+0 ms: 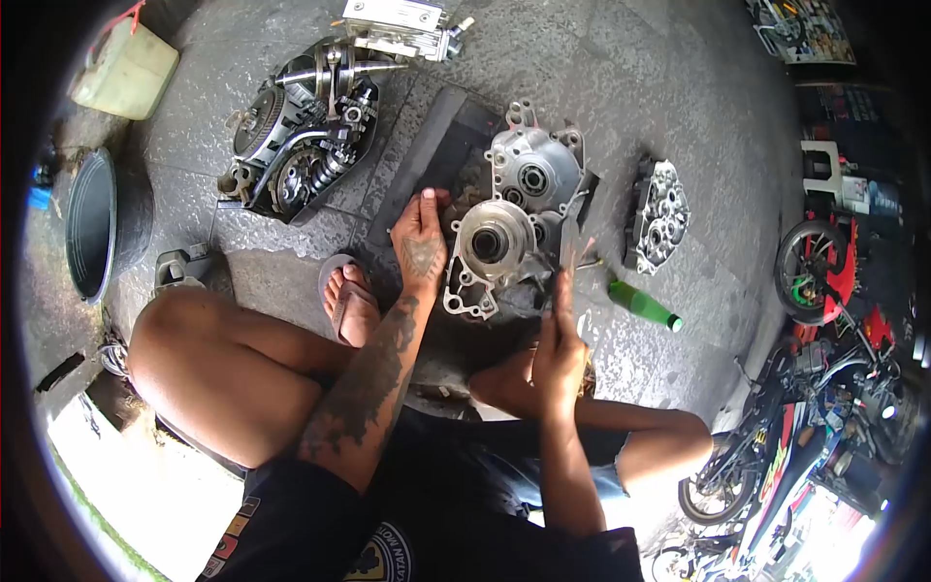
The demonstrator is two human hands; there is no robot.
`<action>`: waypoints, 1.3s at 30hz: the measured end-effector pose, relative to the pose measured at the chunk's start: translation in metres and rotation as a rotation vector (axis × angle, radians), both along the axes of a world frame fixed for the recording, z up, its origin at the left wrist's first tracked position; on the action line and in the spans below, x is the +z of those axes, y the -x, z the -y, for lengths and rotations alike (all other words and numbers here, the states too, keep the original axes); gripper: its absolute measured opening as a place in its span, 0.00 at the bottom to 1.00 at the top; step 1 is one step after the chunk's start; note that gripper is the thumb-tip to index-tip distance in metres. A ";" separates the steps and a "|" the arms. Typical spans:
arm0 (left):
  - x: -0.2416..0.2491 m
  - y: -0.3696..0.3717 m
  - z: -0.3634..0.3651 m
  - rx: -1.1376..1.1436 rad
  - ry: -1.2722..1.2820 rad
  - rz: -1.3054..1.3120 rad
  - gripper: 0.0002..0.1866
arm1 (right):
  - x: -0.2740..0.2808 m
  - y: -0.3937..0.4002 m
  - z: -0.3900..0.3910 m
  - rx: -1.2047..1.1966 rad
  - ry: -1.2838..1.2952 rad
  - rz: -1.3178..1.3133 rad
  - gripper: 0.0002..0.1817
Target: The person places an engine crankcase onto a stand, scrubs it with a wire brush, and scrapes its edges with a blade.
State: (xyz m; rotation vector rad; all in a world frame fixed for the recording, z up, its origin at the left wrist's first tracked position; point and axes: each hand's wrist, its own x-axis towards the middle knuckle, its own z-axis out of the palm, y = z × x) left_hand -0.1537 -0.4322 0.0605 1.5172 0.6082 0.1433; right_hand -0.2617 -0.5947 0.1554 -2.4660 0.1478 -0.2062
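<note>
An engine crankcase half in bare grey metal lies in front of me, with round bearing seats facing up. My left hand is closed at its left edge, thumb on top; the other fingers are mostly hidden. A flat grey bar-like tool is in my right hand, the index finger stretched along it. Its far end reaches the case's right side, beside a dark piece whose kind I cannot make out. Under the case's left side is a dark block.
A tray of engine parts stands at the upper left, near a metal casting. Another casting and a green bottle lie on the right. A black basin and a pale jerrycan are left; motorcycles stand right.
</note>
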 end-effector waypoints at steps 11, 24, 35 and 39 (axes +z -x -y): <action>-0.004 0.000 0.000 0.001 0.004 -0.005 0.22 | -0.005 -0.043 0.022 0.264 0.495 0.405 0.28; -0.011 0.005 0.000 -0.003 0.006 -0.028 0.21 | 0.005 -0.086 0.066 0.125 0.276 -0.020 0.25; 0.002 0.001 -0.004 -0.048 -0.041 -0.081 0.23 | -0.019 -0.103 0.070 0.196 0.254 0.119 0.26; 0.009 0.003 -0.001 -0.037 0.019 -0.030 0.26 | -0.002 -0.196 0.060 -0.054 0.091 -0.129 0.22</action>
